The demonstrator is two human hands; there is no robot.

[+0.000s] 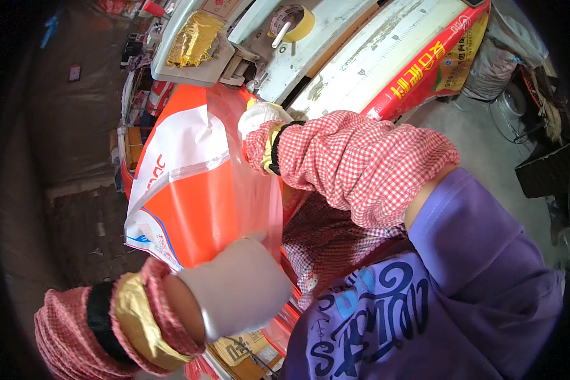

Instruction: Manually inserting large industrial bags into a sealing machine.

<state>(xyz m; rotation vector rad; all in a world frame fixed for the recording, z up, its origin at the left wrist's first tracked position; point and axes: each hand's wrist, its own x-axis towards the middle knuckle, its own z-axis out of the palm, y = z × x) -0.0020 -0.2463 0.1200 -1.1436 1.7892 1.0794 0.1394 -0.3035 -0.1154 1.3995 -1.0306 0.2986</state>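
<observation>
Holding an orange-and-white plastic bag [190,190] between both hands, w/ the bag up in front of the chest, over the near edge of the desk [354,57]. Left hand [234,291], in a pale glove, is closed on the bag's lower right edge, thumb on the clear film; right hand [263,117], white glove, grips the bag's top right corner, fingers mostly hidden behind the film. Hands well apart, one low and one high. Both forearms wear red-check sleeve covers [361,164]. Desk is a worn white work surface running diagonally, w/ a ruler strip along it; a roll of yellow tape [291,24] sits on a grey machine at the top, yellow bits beside it. A long red printed bag [437,63] lies along the desk's right side. Floor at left is dark, brick-like; clutter and a grey sack at far right.
</observation>
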